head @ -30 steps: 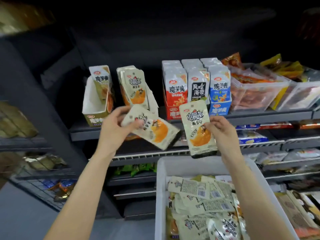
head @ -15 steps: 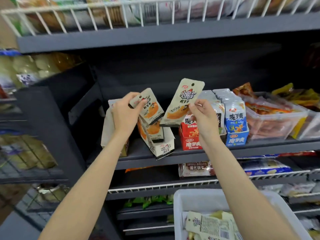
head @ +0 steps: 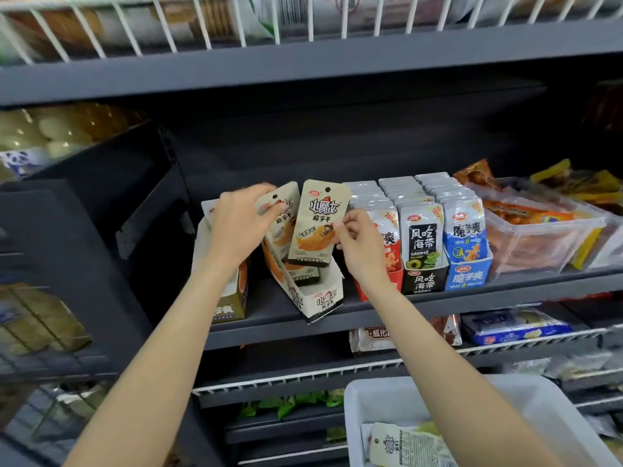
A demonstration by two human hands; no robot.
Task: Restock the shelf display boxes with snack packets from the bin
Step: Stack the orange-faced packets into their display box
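While both hands were up at the shelf [head: 337, 320] | left hand [head: 240, 227] held a packet [head: 282, 210] over the box [head: 317, 298] | right hand [head: 359, 242] pinched another packet [head: 318, 224] by its side

Dark grey shelf [head: 371, 313] w/ display boxes [head: 323, 299], clear tubs [head: 539, 244] on it

Head camera, close, facing shelf [head: 337, 318] straight-on.

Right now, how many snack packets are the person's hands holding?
2: the left hand grips a tilted packet; the right hand pinches the upright packet over the display box.
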